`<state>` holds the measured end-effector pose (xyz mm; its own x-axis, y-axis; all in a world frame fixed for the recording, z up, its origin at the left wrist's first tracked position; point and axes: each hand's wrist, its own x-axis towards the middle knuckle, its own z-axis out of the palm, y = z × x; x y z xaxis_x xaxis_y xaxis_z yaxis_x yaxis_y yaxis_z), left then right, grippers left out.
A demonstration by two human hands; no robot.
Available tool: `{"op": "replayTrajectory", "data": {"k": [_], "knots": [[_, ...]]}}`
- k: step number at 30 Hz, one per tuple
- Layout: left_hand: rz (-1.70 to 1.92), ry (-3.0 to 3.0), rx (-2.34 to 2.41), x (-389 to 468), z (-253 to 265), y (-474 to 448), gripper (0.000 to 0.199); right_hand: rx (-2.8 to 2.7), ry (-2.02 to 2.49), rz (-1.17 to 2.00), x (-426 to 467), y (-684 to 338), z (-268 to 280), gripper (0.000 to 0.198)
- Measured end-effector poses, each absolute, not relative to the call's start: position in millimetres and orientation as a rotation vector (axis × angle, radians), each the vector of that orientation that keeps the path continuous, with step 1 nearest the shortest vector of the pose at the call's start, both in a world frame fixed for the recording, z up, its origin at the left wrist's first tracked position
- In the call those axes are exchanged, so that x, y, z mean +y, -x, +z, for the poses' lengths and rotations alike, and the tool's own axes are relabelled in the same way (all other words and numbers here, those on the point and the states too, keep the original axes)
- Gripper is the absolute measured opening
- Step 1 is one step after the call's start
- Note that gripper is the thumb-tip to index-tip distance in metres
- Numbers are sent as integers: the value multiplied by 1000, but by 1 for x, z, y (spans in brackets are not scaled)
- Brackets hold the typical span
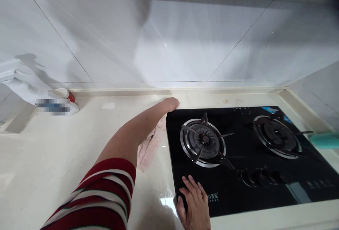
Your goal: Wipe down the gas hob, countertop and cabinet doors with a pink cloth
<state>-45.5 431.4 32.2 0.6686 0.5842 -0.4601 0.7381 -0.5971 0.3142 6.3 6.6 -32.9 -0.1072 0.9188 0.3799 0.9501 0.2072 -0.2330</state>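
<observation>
My left arm, in a red and white striped sleeve, reaches across the counter to the far left corner of the black gas stove (233, 166). At that corner my left hand (171, 104) is curled, its fingers mostly hidden behind the wrist. A pale pink cloth (152, 148) with dark stains trails from beneath that hand and forearm, lying along the stove's left edge. Palm down, my right hand (194, 201) rests on the stove's front left corner with its fingers apart and nothing in it. Just beyond it is the left burner (203, 142).
A white bottle (50, 97), its label blurred, and a red and white paper cup (69, 96) are at the far left by the wall. The right burner (277, 134) has upright pan supports. A green object (324, 140) sits beside the stove's right edge. Tiled wall (169, 53) rises behind.
</observation>
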Motion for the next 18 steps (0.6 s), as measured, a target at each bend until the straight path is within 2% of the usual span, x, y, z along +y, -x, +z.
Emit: {"op": "replayTrajectory", "data": {"k": [6,18], "knots": [[-423,-2463,1057,426,27,80,30,-2046,1731,-100,6,-6,-32,16],[-231,-2389,1246,413,10,112,35,-2018,1723,-89,8,-5,-30,15]]}}
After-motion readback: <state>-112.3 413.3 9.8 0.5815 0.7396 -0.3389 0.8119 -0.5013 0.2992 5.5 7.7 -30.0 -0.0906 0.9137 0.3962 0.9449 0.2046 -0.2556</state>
